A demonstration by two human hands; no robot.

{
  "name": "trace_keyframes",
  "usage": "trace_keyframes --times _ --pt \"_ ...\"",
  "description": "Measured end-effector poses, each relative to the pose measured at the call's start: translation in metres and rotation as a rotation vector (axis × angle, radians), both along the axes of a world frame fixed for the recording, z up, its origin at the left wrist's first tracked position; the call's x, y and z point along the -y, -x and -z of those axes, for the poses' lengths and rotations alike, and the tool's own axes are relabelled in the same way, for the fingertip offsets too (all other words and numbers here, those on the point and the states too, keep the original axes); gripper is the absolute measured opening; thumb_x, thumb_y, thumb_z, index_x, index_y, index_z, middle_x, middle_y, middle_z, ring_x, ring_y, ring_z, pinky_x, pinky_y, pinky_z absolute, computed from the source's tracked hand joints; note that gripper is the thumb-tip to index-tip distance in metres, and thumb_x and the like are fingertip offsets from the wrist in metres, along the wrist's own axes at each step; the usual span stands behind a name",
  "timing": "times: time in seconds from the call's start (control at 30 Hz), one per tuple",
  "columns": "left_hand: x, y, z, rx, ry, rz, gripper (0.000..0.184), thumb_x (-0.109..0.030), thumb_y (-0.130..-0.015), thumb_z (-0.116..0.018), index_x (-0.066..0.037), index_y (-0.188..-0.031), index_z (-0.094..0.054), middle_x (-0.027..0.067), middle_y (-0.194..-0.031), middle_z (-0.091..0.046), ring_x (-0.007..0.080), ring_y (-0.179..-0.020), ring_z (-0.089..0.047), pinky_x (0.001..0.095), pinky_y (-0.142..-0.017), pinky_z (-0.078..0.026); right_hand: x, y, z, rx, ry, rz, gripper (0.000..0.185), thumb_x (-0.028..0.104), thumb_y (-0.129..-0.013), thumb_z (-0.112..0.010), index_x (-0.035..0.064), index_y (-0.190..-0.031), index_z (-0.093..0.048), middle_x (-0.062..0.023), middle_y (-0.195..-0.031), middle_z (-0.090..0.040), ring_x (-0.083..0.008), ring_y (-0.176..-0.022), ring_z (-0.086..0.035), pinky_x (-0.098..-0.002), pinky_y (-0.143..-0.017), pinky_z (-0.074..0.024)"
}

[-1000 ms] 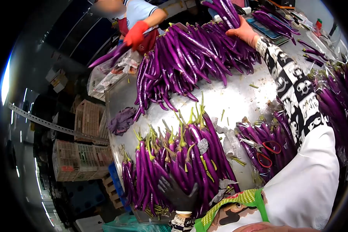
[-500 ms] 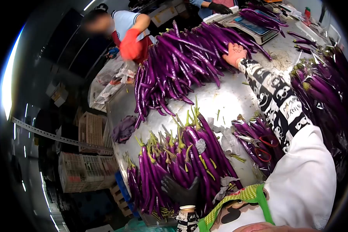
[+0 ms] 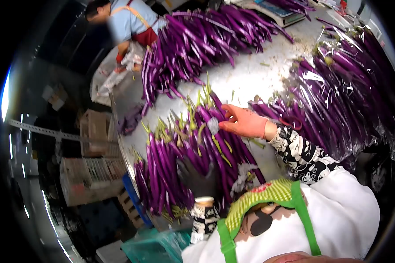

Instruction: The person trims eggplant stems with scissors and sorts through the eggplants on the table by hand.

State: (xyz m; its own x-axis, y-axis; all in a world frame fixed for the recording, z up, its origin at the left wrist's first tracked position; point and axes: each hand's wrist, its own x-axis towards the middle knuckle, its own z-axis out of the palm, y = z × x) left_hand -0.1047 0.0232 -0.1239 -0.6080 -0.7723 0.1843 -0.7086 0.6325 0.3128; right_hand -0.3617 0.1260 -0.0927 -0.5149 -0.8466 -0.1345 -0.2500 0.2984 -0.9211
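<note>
Long purple eggplants (image 3: 162, 177) with green stems lie side by side in a near pile on the metal table. My left hand (image 3: 198, 179), in a black glove, rests on their lower part with its fingers spread. Over the right side of this pile is my right hand (image 3: 245, 122), in an orange-pink glove. Its thumb and fingers are apart, close to a crumpled greyish scrap (image 3: 213, 126) on the eggplants; I cannot tell whether they touch. A red handle loop of the scissors (image 3: 292, 123) shows beyond my right wrist, the rest mostly hidden.
A larger eggplant heap (image 3: 193, 44) covers the table's far side, with a scale (image 3: 278, 13) behind it. Clear-wrapped eggplants (image 3: 333, 101) are stacked at right. Another person (image 3: 134, 22) bends at the far left. Plastic crates (image 3: 92, 179) stand beyond the table's left edge.
My right hand has come back from the far heap to the near pile. My left hand stays on the near eggplants. The view has shifted, and the other person's arm is lower.
</note>
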Motion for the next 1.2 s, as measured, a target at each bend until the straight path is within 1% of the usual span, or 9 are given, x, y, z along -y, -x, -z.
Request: trace_keyframes --times 0.23,0.33,0.37,0.47,0.63,0.73,0.83,0.9,1.2 --pt "0.002 0.01 0.001 -0.528 -0.138 -0.039 0.109 -0.037 -0.072 -0.088 0.009 -0.151 -0.029 0.0343 -0.153 -0.033 0.0455 -0.142 -0.037 0.0473 -0.117 -0.032 -0.039 -0.111 0.049 -0.005 -0.224 -0.038 0.093 0.042 -0.089 -0.077 -0.0007 -0.154 -0.026 -0.0216 -0.116 -0.055 -0.0234 -0.086 -0.065 -0.0354 -0.078 -0.0536" --pt "0.023 0.013 -0.01 -0.261 -0.341 -0.147 0.114 -0.039 -0.067 -0.091 0.011 -0.149 -0.03 0.0354 -0.147 -0.043 0.0445 -0.136 -0.046 0.0453 -0.115 -0.036 -0.041 -0.121 0.056 0.013 -0.164 0.035 0.094 0.045 -0.087 -0.076 0.0001 -0.153 -0.027 -0.0256 -0.122 -0.053 -0.0324 -0.098 -0.061 -0.0412 -0.089 -0.05" --pt "0.033 0.013 -0.004 -0.239 -0.269 -0.107 0.104 -0.031 -0.068 -0.093 0.011 -0.145 -0.037 0.0265 -0.13 -0.062 0.0379 -0.116 -0.063 0.0413 -0.101 -0.049 -0.038 -0.12 0.056 0.048 -0.15 0.056 0.095 0.047 -0.086 -0.075 0.0005 -0.154 -0.028 -0.0284 -0.126 -0.052 -0.0374 -0.106 -0.059 -0.0441 -0.094 -0.0482" --pt "0.049 0.01 0.008 -0.353 -0.562 0.006 0.109 -0.04 -0.063 -0.094 0.013 -0.142 -0.04 0.0321 -0.131 -0.059 0.0405 -0.122 -0.059 0.041 -0.105 -0.046 -0.034 -0.116 0.052 0.097 -0.102 0.062 0.09 0.042 -0.086 -0.077 0.0001 -0.151 -0.031 -0.0236 -0.121 -0.053 -0.0305 -0.097 -0.059 -0.0399 -0.09 -0.0503" --pt "0.057 -0.006 -0.014 -0.753 -1.129 0.18 0.053 0.002 -0.083 -0.071 0.002 -0.134 -0.055 0.0083 -0.114 -0.067 0.0129 -0.101 -0.065 0.028 -0.087 -0.054 -0.041 -0.13 0.03 0.448 -0.037 -0.015 0.067 0.019 -0.091 -0.075 -0.0047 -0.144 -0.041 -0.011 -0.108 -0.061 -0.0128 -0.092 -0.06 -0.026 -0.075 -0.0524" --pt "0.068 -0.017 -0.003 -1.052 -1.303 0.173 0.05 0.003 -0.085 -0.064 0.001 -0.135 -0.055 0.0058 -0.116 -0.067 0.0127 -0.103 -0.064 0.0272 -0.09 -0.052 -0.035 -0.14 0.032 0.641 0.205 -0.007 0.068 0.018 -0.09 -0.077 -0.0042 -0.144 -0.041 -0.0092 -0.11 -0.061 -0.0117 -0.094 -0.06 -0.0259 -0.078 -0.0531" --pt "0.08 -0.032 0.001 -0.971 -0.865 0.678 0.034 -0.003 -0.096 -0.054 0.003 -0.129 -0.055 0.012 -0.13 -0.061 0.0212 -0.118 -0.06 0.0334 -0.099 -0.048 -0.024 -0.134 0.021 0.801 0.207 -0.089 0.071 0.017 -0.092 -0.075 -0.0043 -0.147 -0.036 -0.0096 -0.12 -0.055 -0.0146 -0.106 -0.06 -0.0266 -0.091 -0.0514" --pt "0.084 -0.03 -0.004 -0.914 -0.868 0.664 0.034 -0.003 -0.096 -0.053 0.003 -0.13 -0.055 0.0125 -0.131 -0.06 0.0215 -0.119 -0.059 0.0335 -0.099 -0.048 -0.022 -0.134 0.009 0.976 0.241 -0.105 0.073 0.018 -0.093 -0.073 -0.0046 -0.149 -0.033 -0.0102 -0.125 -0.053 -0.0169 -0.114 -0.06 -0.0281 -0.097 -0.0501" --pt "0.069 0.022 0.0 -0.627 -0.825 0.721 0.034 -0.003 -0.099 -0.048 0.004 -0.132 -0.053 0.015 -0.136 -0.058 0.0228 -0.123 -0.057 0.0343 -0.1 -0.048 -0.01 -0.135 0.025 0.574 0.104 -0.042 0.067 0.031 -0.091 -0.077 -0.0037 -0.141 -0.048 -0.007 -0.126 -0.059 -0.0124 -0.107 -0.061 -0.0249 -0.092 -0.0489"
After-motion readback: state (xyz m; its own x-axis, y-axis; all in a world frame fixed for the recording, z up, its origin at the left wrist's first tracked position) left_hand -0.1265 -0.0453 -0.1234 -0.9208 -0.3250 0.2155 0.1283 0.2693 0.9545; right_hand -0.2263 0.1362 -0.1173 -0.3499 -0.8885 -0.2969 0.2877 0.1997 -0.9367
